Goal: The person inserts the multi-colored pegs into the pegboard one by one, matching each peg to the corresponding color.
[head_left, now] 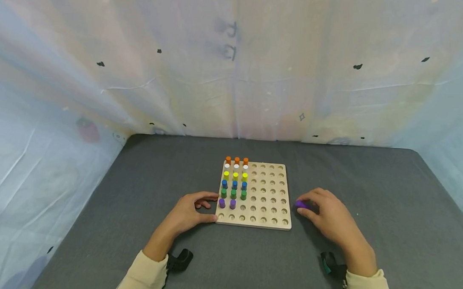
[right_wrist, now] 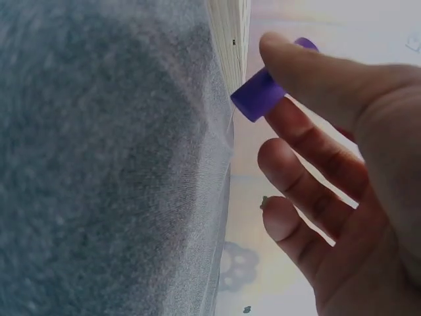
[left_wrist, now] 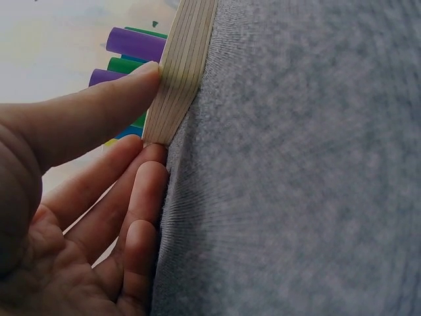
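Observation:
A square wooden pegboard [head_left: 267,224] lies on the grey table. Orange, white, yellow, blue and green pegs stand three to a row in its left part, and two purple pegs [head_left: 222,203] stand in the row in front of the green ones. My left hand [head_left: 187,213] touches the board's left edge with thumb and fingertips; in the left wrist view the thumb [left_wrist: 99,115] presses on the wooden side [left_wrist: 181,79]. Off the board's right edge, my right hand [head_left: 330,214] pinches a purple peg [right_wrist: 260,95] between thumb and index finger, tilted. Its other fingers are loosely bent.
The grey table surface [head_left: 386,201] surrounds the board. Behind it hangs a pale printed curtain [head_left: 272,78], which also runs along the left and right sides. Each wrist wears a black strap [head_left: 179,260]. Open holes fill the board's right part and its front row.

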`<state>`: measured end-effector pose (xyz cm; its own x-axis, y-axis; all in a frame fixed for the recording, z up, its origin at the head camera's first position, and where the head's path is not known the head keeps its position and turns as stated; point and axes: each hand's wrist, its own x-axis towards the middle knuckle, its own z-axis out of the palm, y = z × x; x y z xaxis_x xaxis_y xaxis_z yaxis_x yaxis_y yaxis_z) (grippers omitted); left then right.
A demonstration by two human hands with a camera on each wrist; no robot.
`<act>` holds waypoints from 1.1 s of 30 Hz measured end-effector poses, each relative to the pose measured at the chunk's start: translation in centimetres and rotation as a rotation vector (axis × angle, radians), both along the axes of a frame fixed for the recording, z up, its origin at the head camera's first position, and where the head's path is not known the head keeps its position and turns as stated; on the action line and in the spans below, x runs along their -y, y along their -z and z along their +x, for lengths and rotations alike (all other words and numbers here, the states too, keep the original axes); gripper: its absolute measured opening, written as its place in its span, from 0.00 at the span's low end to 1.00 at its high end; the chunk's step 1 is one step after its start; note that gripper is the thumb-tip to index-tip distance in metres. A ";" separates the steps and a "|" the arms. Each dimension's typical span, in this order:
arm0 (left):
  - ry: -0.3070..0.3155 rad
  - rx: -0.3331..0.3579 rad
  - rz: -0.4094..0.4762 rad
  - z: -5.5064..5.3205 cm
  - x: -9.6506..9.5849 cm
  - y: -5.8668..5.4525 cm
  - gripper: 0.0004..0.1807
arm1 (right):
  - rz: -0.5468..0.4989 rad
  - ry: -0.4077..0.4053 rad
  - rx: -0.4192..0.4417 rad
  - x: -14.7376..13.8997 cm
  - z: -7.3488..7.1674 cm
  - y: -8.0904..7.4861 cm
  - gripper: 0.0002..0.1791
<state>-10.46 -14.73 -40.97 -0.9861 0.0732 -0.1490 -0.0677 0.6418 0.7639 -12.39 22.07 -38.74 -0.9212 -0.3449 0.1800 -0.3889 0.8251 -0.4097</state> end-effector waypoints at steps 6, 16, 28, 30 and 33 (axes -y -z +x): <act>0.006 -0.005 0.003 -0.1 -0.1 0.0 0.30 | -0.013 0.018 0.014 -0.1 -0.1 0.1 0.11; 0.015 -0.017 0.002 -0.2 0.0 0.1 0.30 | -0.006 0.041 0.040 0.1 0.0 -0.1 0.12; -0.002 -0.002 -0.003 0.0 0.1 0.2 0.30 | -0.050 -0.006 0.025 3.4 0.1 -0.6 0.13; 0.003 -0.004 0.007 0.0 0.1 0.3 0.30 | -0.055 -0.016 0.031 4.2 0.1 -0.9 0.13; 0.012 -0.009 0.025 -0.1 0.0 0.2 0.30 | -0.067 -0.031 0.044 5.4 0.1 -1.4 0.13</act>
<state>-10.55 -14.74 -41.15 -0.9865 0.0890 -0.1377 -0.0527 0.6232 0.7803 -12.30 16.63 -37.38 -0.9180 -0.3614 0.1630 -0.3938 0.7833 -0.4809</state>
